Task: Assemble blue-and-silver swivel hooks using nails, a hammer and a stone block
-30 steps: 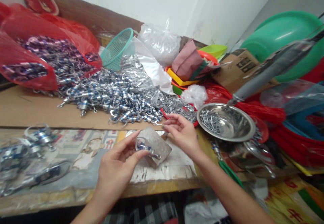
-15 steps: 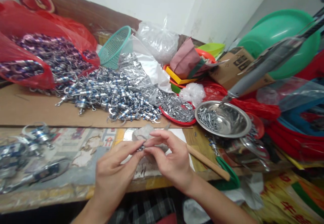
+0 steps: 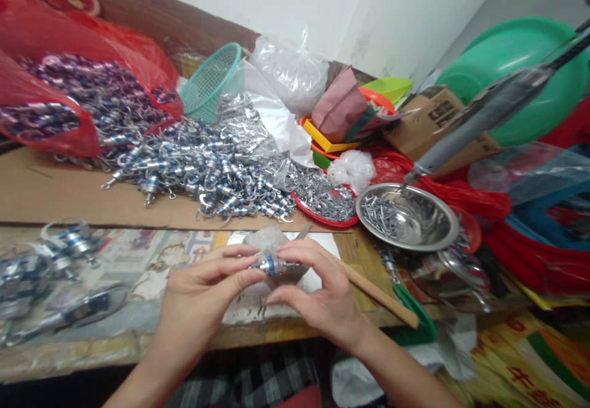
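Note:
Between both hands, over a grey block (image 3: 267, 236) on white paper, lies a small silver and blue metal piece (image 3: 270, 265). My left hand (image 3: 207, 291) pinches its left end between thumb and fingers. The fingers of my right hand (image 3: 322, 291) rest along the top of its right part, while the right thumb is apart below it. Behind the hands spreads a heap of similar silver and blue metal pieces (image 3: 207, 168) on cardboard. A few more pieces (image 3: 78, 245) lie at the left of the bench.
A red plate of small metal strips (image 3: 322, 199) and a steel bowl holding pins (image 3: 408, 217) stand behind on the right. A wooden handle (image 3: 382, 300) lies right of my right hand. Red bags, a green mesh basket (image 3: 212, 82) and a grey metal bar (image 3: 483, 119) stand further back.
The metal piece shows more clearly between the hands now. My left hand has shifted slightly left, and my right thumb has come away from the fingers.

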A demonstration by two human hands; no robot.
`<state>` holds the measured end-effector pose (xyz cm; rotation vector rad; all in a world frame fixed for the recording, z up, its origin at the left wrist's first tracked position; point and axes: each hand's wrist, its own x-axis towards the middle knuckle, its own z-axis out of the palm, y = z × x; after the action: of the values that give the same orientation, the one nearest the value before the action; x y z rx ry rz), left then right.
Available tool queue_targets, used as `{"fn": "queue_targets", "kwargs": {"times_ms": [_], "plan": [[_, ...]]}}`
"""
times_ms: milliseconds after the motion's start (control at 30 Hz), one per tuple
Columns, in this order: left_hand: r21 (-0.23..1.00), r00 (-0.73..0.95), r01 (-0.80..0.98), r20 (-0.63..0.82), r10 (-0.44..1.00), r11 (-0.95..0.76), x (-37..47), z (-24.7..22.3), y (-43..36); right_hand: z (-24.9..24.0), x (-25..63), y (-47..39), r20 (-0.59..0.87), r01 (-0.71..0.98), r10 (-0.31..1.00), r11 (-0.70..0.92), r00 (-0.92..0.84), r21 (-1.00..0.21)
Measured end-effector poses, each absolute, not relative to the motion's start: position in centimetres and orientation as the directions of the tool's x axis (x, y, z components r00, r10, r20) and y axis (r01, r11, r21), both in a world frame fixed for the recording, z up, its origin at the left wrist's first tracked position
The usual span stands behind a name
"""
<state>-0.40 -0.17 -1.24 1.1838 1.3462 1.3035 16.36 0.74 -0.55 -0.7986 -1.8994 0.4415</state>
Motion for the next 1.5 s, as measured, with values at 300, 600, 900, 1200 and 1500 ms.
{"fn": "queue_targets", "kwargs": {"times_ms": [300, 600, 900, 1200, 1500], "plan": [[0.936, -0.111, 0.338, 0.137, 0.984, -0.092, -0.5, 0.0, 0.0, 1.0, 18.3, 0.7, 0.65, 0.384, 0.259, 0.922, -0.714, 0.055], [0.931, 0.044, 0.325, 0.162, 0.986, -0.168, -0.9, 0.0, -0.2, -0.6, 17.3, 0.7, 0.755, 0.43, 0.371, 0.893, -0.541, -0.131], [0.962, 0.14, 0.248, 0.085, 0.987, -0.118, -0.8, -0.5, -0.1, -0.9, 17.2, -0.1, 0.729, 0.472, 0.463, 0.855, -0.504, -0.216], [0.954, 0.024, -0.202, -0.222, 0.975, 0.222, 0.7, -2.1, -0.9, -1.1, 16.4, -0.1, 0.522, 0.416, 0.781, 0.624, -0.343, -0.661], [0.927, 0.177, -0.244, -0.244, 0.953, 0.283, 0.5, -1.8, -0.1, -1.1, 24.2, 10.8, 0.285, 0.961, 0.958, 0.098, -0.021, -0.258]]}}
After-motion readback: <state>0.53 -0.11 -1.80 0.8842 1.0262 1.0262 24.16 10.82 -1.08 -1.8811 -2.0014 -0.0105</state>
